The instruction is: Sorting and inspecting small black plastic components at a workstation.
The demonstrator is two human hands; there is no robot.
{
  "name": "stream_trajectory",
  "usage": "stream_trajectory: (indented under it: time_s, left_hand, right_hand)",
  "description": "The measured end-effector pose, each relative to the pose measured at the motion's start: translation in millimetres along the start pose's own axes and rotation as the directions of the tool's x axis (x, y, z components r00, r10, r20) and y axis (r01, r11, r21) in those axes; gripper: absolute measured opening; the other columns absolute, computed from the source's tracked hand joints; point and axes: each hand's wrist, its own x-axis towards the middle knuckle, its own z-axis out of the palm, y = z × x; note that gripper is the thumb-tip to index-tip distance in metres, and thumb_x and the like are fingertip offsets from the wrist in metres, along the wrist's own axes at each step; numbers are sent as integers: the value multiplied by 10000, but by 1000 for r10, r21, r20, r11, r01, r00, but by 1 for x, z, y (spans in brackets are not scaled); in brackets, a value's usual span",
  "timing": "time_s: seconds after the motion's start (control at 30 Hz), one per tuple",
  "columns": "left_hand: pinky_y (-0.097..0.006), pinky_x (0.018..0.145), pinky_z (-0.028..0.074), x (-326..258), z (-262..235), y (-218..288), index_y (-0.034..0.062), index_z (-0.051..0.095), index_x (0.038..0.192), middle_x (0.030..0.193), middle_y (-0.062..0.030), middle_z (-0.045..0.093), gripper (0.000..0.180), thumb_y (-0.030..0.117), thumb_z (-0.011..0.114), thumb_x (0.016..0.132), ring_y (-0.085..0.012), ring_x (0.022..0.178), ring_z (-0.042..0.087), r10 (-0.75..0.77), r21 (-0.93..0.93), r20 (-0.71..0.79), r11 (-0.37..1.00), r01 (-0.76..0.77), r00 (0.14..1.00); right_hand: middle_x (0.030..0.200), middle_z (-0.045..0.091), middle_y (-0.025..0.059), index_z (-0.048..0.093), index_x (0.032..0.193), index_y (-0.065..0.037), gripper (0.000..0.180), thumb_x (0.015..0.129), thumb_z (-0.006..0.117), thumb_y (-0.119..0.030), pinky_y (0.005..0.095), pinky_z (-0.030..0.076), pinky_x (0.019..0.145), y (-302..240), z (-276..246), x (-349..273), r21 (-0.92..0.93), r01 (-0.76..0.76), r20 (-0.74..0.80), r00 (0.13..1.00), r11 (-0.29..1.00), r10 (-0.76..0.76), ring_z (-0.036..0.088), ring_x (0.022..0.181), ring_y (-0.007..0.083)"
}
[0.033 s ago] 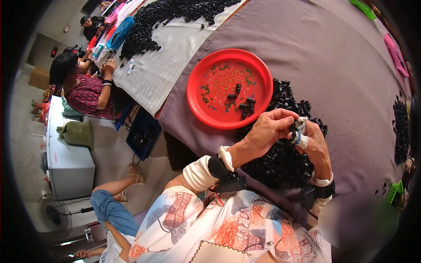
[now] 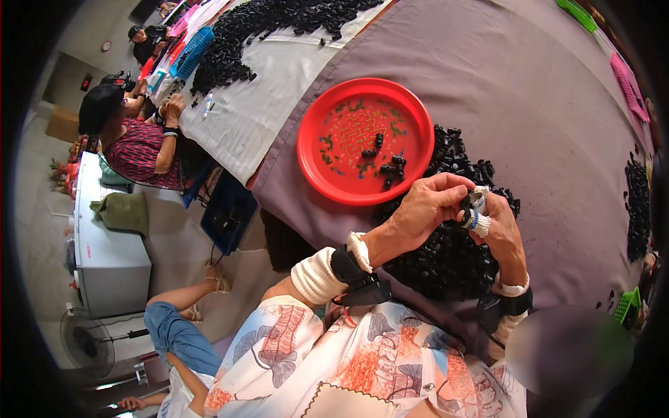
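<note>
Both hands meet over the right side of a pile of small black plastic parts (image 2: 446,261). My left hand (image 2: 418,212) is closed, thumb and forefinger pinched against a small black part (image 2: 464,205) at the fingertips. Closed around the same spot is my right hand (image 2: 503,226), with white knitted finger covers (image 2: 478,221) on some of its fingers. The fingers partly hide the black part. Just beyond my left hand, a round red tray (image 2: 304,143) holds several black cylindrical parts (image 2: 388,169).
Grey-mauve cloth (image 2: 529,90) covers the table. Another black heap (image 2: 272,28) lies on the white-covered table at far left, where a person (image 2: 139,143) works beside a blue basket (image 2: 191,53). More black parts (image 2: 636,209) lie at the right, near a green basket (image 2: 627,305).
</note>
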Motion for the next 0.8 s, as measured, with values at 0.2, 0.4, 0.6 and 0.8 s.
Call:
stream_trajectory:
  time_s: [0.2, 0.4, 0.6, 0.8]
  left_hand:
    - [-209, 621, 447, 2, 5, 5, 22, 562, 1018, 879, -31, 583, 174, 127, 514, 888, -80, 739, 542, -38, -4, -21, 999, 38, 999]
    - [-254, 679, 475, 2, 4, 12, 1, 557, 1022, 857, -57, 589, 175, 99, 494, 892, -117, 744, 567, -44, -47, -21, 998, 43, 999]
    - [-251, 724, 473, 4, 6, 8, 6, 558, 1029, 887, -53, 596, 176, 90, 474, 900, -105, 807, 570, -41, -34, -30, 999, 39, 999]
    - [-253, 748, 472, 2, 6, 5, 3, 556, 1029, 933, -59, 597, 176, 85, 470, 900, -111, 835, 569, -33, -32, -6, 999, 32, 999]
  right_hand:
    - [547, 492, 1, 543, 757, -23, 360, 713, 689, -349, 222, 351, 378, 4, -5, 0, -63, 6, 8, 1000, 998, -6, 463, 412, 78]
    - [555, 488, 11, 527, 759, -21, 320, 714, 665, -306, 239, 365, 384, 4, -7, 4, -36, 46, 28, 999, 998, -45, 470, 421, 87]
    - [574, 493, -4, 560, 806, -39, 355, 688, 736, -323, 210, 373, 372, 12, -8, 3, -2, 48, 0, 999, 999, -48, 466, 440, 67]
    - [575, 491, -8, 557, 804, -36, 368, 686, 733, -337, 209, 373, 371, 16, -8, 4, -25, 52, 2, 999, 998, -52, 470, 449, 65]
